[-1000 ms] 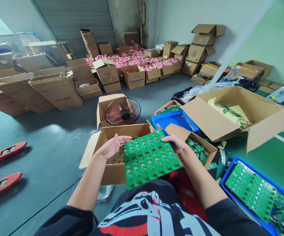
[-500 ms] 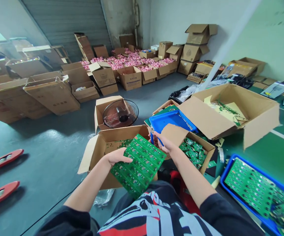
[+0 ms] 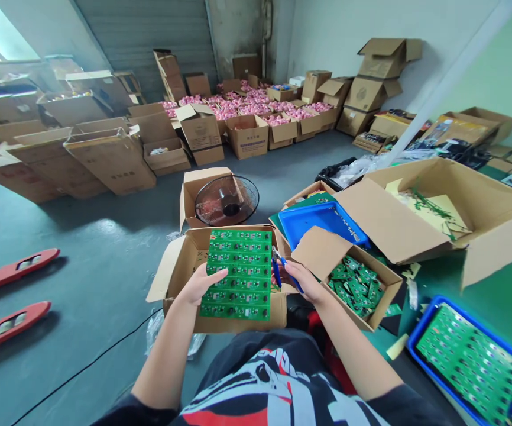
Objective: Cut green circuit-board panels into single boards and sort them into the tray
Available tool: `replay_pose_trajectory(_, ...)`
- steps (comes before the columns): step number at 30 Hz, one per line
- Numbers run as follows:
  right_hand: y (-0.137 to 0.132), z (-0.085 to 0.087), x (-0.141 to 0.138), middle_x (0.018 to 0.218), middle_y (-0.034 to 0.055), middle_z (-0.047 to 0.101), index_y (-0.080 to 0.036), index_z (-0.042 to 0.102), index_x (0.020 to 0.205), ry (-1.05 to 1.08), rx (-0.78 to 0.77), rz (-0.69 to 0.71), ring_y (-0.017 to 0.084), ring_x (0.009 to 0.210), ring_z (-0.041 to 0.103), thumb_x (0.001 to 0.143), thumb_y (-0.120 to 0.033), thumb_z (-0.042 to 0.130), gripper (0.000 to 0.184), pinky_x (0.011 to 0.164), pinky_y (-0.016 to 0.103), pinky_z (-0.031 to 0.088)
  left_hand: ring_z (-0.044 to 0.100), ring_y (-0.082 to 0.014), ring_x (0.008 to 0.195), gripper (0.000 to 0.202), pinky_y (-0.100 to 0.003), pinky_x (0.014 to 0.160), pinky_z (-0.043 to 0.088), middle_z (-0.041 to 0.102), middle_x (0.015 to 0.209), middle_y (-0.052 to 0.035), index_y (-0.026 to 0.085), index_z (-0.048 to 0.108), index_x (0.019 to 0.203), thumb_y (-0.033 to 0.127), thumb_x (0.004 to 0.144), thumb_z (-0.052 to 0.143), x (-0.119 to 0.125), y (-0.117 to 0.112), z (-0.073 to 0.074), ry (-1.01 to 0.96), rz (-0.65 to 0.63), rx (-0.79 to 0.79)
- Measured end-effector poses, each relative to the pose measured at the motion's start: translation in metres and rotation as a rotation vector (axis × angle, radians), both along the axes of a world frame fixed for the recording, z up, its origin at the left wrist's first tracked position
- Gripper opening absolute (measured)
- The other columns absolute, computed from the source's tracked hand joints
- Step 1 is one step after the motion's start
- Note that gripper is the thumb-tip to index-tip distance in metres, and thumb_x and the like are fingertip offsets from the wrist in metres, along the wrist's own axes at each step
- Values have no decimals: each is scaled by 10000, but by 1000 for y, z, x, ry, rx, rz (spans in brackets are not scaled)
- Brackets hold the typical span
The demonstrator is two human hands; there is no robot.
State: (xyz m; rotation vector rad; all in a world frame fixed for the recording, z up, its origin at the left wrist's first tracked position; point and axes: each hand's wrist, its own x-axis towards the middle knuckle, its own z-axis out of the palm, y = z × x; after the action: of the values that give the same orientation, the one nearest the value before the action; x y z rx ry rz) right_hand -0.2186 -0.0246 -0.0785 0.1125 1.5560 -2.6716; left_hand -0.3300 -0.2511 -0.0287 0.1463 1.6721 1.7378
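My left hand (image 3: 203, 284) grips the left edge of a green circuit board panel (image 3: 242, 290), thumb on its face. The panel is held up over an opened cardboard box (image 3: 176, 254) and hides much of its inside. My right hand (image 3: 303, 281) is closed around blue-handled cutting pliers (image 3: 282, 269). Their metal jaws are at the panel's right edge; whether they touch it I cannot tell. Right of that hand, a smaller carton (image 3: 382, 296) holds many small green circuit boards (image 3: 356, 287).
A blue tray (image 3: 300, 222) lies behind the pliers. At lower right, another blue tray (image 3: 415, 337) holds more panels. A fan guard (image 3: 227, 201) rests on a box ahead. Red pallet-jack forks (image 3: 16, 269) lie left, near a black cable (image 3: 91, 361). A large open carton (image 3: 398, 228) stands right.
The panel has turned from a slant to nearly square in front of me and moved slightly up. The pliers have come down beside its right edge. My view has shifted a little left.
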Motion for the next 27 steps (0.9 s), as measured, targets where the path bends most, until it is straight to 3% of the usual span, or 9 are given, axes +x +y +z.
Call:
replay_pose_trajectory(3,0,1,-1,815,48,646,-153,624,947,-15,36,10,142,691,600,708,-435,601,371,690,276,456,647,-291,810,418,-429,734,501,700,852,-114,131,620,914,313,558,741,1,-3,-2,11,50,-29)
replay_pose_trajectory(8,-4,4,0,751,35,632,-141,645,836,-1,134,40,124,656,584,733,-428,573,313,659,250,456,641,-287,838,433,-433,765,494,699,865,-110,132,608,946,310,573,733,5,-3,-1,1,56,-3)
replay_pose_trajectory(13,-11,6,1,637,14,602,-134,637,763,-46,133,-34,99,531,538,720,-451,571,326,516,215,429,637,-287,855,402,-431,755,501,705,843,-92,149,610,940,314,591,720,7,-1,1,20,64,4)
replay_pose_trajectory(17,-15,-3,-7,550,-12,552,-137,598,633,-115,152,-92,75,438,470,673,-484,592,350,433,198,383,635,-290,858,409,-430,751,503,704,840,-97,138,613,923,321,575,729,7,1,4,62,80,-32)
replay_pose_trajectory(21,-15,-17,-22,475,-42,478,-154,553,565,-181,295,-136,65,377,410,664,-513,570,373,388,197,324,621,-301,891,424,-428,743,502,701,844,-104,130,621,925,332,569,730,7,4,6,132,108,-97)
replay_pose_trajectory(27,-18,-27,-38,449,-31,482,-175,543,534,-172,650,-191,97,397,421,705,-481,518,352,440,227,303,629,-292,854,392,-399,734,494,697,891,-90,146,652,867,331,534,745,8,11,5,210,207,-158)
